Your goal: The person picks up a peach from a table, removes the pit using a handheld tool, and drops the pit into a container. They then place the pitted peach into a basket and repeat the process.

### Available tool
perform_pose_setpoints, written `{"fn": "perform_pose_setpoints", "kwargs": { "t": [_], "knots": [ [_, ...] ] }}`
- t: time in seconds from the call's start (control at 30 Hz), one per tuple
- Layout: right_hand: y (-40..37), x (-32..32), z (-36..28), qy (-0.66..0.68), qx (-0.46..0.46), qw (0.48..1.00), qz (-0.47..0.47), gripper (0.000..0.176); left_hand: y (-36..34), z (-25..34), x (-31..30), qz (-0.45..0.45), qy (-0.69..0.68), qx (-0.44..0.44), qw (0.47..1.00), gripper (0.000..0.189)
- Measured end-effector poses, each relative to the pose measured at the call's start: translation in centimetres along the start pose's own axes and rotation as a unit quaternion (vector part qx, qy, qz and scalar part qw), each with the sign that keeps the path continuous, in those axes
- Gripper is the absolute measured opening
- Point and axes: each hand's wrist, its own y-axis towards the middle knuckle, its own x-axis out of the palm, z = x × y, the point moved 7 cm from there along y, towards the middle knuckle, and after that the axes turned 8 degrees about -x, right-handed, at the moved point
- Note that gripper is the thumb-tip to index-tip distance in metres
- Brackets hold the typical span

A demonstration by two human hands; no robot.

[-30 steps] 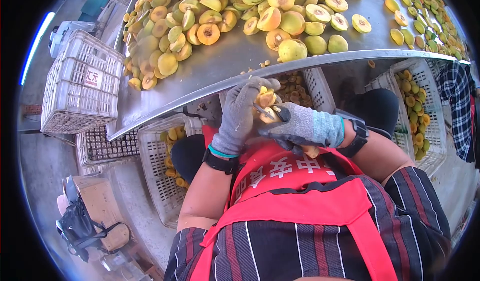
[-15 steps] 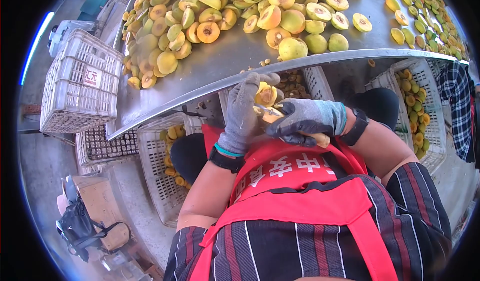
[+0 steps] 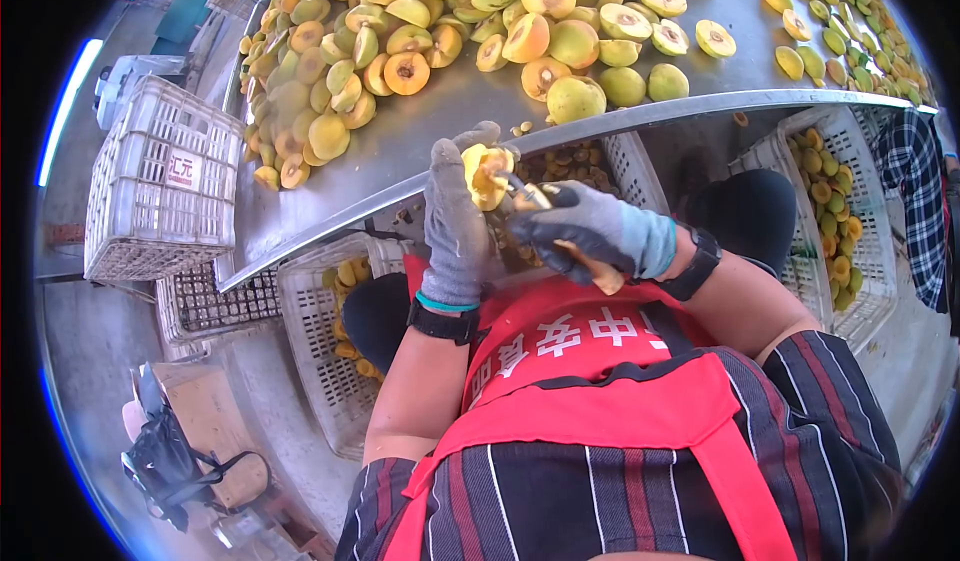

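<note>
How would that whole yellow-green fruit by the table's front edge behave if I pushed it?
The whole fruit looks round, so it would probably roll rather than slide. The steel table looks smooth, so little would slow it. It sits near the rim, so it might drop off.

Grey gloves point(image 3: 455, 221), yellow fruit half point(image 3: 485, 173)

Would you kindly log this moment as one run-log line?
left hand: holds fruit half | right hand: holds wooden-handled tool, tip at fruit | near steel table
</note>
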Motion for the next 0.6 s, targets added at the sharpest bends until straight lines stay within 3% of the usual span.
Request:
{"fn": "perform_pose_setpoints", "kwargs": {
  "t": [0.03, 0.07, 0.13, 0.2, 0.27, 0.33, 0.4, 0.47, 0.5, 0.53, 0.6],
  "knots": [
    [0.0, 0.5, 0.0, -0.021, 0.019, 1.000, 0.002, 0.020, -0.1, 0.0, 0.2, 0.013, 0.005, 0.011, 1.000, 0.056],
    [0.0, 1.3, -0.3, -0.021, -0.019, 0.998, -0.061, 0.019, -0.2, 0.1, 0.2, 0.013, 0.006, 0.011, 1.000, 0.056],
    [-0.8, 2.4, -0.3, 0.100, 0.012, 0.991, -0.093, 0.019, -0.5, 0.2, 0.5, 0.001, -0.008, -0.010, 1.000, 0.054],
    [-0.9, 1.9, 0.3, 0.114, 0.011, 0.989, -0.094, 0.023, -0.8, 0.6, 1.2, -0.027, -0.017, 0.008, 0.999, 0.054],
    [-1.1, 1.5, 0.4, 0.128, 0.010, 0.987, -0.096, 0.028, -1.1, 1.6, 0.9, 0.030, 0.074, 0.050, 0.996, 0.055],
    [-1.4, 0.3, -0.1, 0.017, -0.013, 0.998, -0.064, 0.026, -1.2, 2.1, 0.1, 0.028, 0.057, 0.064, 0.996, 0.053],
    [-1.4, -0.5, -0.1, -0.016, -0.029, 0.999, -0.020, 0.025, -2.0, 3.1, -2.2, 0.049, 0.144, 0.005, 0.988, 0.051],
    [-2.5, -2.0, 0.3, -0.140, 0.072, 0.987, 0.027, 0.025, -3.3, 6.0, -6.9, 0.130, 0.326, 0.091, 0.932, 0.041],
    [-3.1, -2.4, -0.1, -0.150, 0.072, 0.986, 0.027, 0.027, -5.3, 9.8, -6.0, 0.135, 0.497, 0.200, 0.833, 0.023],
    [-3.6, -2.9, -0.1, -0.147, 0.070, 0.986, 0.037, 0.027, -5.9, 11.0, -8.8, 0.197, 0.536, 0.057, 0.819, 0.024],
    [-4.3, -3.6, 0.2, -0.148, 0.084, 0.985, 0.038, 0.028, -7.4, 14.3, -13.1, 0.218, 0.759, 0.109, 0.604, 0.027]
  ]
}}
